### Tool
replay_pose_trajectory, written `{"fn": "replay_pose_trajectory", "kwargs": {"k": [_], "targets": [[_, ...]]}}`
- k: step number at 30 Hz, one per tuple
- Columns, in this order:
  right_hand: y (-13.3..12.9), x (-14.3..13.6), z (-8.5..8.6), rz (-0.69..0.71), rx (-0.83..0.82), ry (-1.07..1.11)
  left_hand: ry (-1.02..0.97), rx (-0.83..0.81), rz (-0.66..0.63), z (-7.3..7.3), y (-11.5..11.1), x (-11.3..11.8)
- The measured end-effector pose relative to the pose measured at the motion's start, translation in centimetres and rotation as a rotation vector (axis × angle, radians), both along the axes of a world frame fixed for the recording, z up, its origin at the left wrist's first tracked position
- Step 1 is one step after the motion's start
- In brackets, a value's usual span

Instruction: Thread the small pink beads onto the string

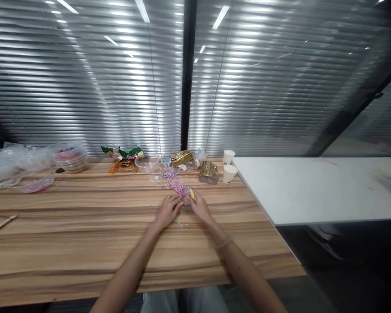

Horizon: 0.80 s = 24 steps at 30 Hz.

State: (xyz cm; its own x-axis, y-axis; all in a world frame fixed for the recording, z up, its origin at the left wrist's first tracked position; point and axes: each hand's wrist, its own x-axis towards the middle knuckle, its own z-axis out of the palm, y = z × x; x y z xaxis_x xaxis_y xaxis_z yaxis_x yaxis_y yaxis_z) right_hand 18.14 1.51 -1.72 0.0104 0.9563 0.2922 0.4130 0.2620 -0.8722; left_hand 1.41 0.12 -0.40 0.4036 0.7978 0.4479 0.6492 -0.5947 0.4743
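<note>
A spread pile of tiny pink, purple and pale beads or cut pieces lies on the wooden table. At its near edge rests my left hand, fingers bent and drawn together at the tabletop; anything between them is too small to make out. Just to its right, my right hand is closed around a small yellow tool, its exact kind unclear. Both hands' fingertips almost meet. A few thin pale scraps lie below them. Behind the pile stands a clear jar with more of the pieces around its base.
Gold packets, two paper cups, a clear bowl and green snack bags line the back. Stacked plastic tubs and clear bags are at left. A white table adjoins on the right.
</note>
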Motion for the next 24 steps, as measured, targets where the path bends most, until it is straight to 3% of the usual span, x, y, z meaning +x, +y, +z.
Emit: {"fn": "replay_pose_trajectory", "kwargs": {"k": [7, 14, 20, 24], "targets": [[-0.5, 0.1, 1.2, 0.108, -0.034, 0.162, -0.335, -0.138, -0.046, 0.3, 0.1, 0.0], [-1.3, -0.4, 2.3, 0.365, -0.257, 0.328, -0.522, -0.330, -0.022, 0.3, 0.2, -0.2], [-1.5, -0.4, 2.8, 0.376, -0.256, 0.330, -0.681, -0.521, -0.038, -0.1, 0.5, -0.1], [-1.4, -0.4, 2.5, 0.350, -0.226, 0.334, -0.725, -0.557, -0.065, -0.1, 0.3, 0.2]]}}
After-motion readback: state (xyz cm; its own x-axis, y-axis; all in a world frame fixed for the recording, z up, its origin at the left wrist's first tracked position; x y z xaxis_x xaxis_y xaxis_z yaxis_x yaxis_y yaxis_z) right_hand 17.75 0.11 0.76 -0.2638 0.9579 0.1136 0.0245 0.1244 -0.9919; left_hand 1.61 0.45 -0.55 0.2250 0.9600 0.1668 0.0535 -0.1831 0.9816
